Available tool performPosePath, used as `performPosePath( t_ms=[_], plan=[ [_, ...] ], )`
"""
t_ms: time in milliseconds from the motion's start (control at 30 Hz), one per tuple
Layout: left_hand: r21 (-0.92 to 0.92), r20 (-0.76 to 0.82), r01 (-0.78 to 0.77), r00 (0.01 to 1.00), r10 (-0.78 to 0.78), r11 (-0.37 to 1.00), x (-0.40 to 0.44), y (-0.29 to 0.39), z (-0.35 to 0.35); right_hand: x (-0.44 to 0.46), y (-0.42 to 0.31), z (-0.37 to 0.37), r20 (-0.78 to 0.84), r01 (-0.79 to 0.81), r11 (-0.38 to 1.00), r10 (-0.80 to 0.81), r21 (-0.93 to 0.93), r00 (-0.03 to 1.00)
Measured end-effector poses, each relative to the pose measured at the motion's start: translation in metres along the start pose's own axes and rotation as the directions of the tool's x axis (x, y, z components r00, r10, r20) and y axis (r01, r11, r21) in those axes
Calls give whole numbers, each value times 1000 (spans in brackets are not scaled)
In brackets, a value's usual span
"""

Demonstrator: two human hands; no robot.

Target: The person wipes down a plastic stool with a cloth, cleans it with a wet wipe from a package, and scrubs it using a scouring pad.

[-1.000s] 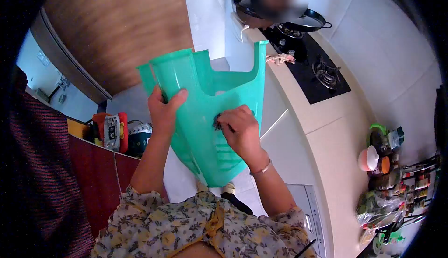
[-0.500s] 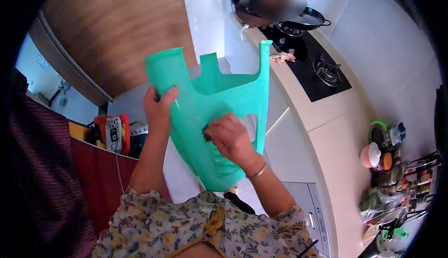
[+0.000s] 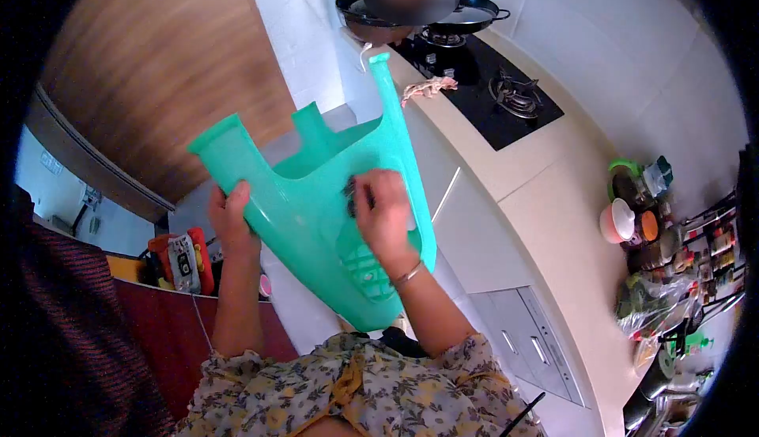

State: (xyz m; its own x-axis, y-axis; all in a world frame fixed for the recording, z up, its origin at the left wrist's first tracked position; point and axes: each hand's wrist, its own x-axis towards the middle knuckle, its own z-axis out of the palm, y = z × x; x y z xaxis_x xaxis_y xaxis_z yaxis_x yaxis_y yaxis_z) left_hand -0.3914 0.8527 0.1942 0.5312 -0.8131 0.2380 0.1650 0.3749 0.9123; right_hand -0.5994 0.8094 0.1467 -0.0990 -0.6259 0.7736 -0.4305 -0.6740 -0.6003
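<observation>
A green plastic stool [image 3: 304, 200] is held tilted in front of me, its legs pointing up and away and its slatted seat low near my body. My left hand [image 3: 232, 219] grips the edge of the left leg, thumb on the outer face. In my right hand [image 3: 383, 211] is a small dark scouring pad [image 3: 350, 192], pressed against the stool's side panel just by the cut-out opening. The fingers are closed around the pad, so most of it is hidden.
On the right runs a curved counter [image 3: 545, 208] with a black gas hob [image 3: 482, 81], pans [image 3: 470, 14] and a crumpled cloth [image 3: 429, 87]. Jars and a spice rack [image 3: 704, 255] line the wall. A wooden door [image 3: 166, 65] stands at left, beside a red-covered surface [image 3: 170, 326].
The stool has shifted left and tilted further, with my left hand moving along with it. My right hand has slid the pad up the panel, closer to the leg ends. The view has turned slightly.
</observation>
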Motion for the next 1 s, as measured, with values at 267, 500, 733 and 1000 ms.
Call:
performPosePath(
  t_ms=[267,500,733,1000],
  plan=[
    [24,57,-9,998,8,1000,-8,11,7,2,9,-9,33,11,1000,-10,-24,999],
    [92,96,-100,991,91,991,-8,5,7,11,34,-22,17,-163,985,164,-65,986],
    [88,106,-100,990,91,991,-8,2,5,-8,-3,-22,25,-3,997,1,74,1000],
    [56,98,-97,991,91,994,-14,6,6,11,58,-34,-39,-376,921,374,-108,927]
  ],
)
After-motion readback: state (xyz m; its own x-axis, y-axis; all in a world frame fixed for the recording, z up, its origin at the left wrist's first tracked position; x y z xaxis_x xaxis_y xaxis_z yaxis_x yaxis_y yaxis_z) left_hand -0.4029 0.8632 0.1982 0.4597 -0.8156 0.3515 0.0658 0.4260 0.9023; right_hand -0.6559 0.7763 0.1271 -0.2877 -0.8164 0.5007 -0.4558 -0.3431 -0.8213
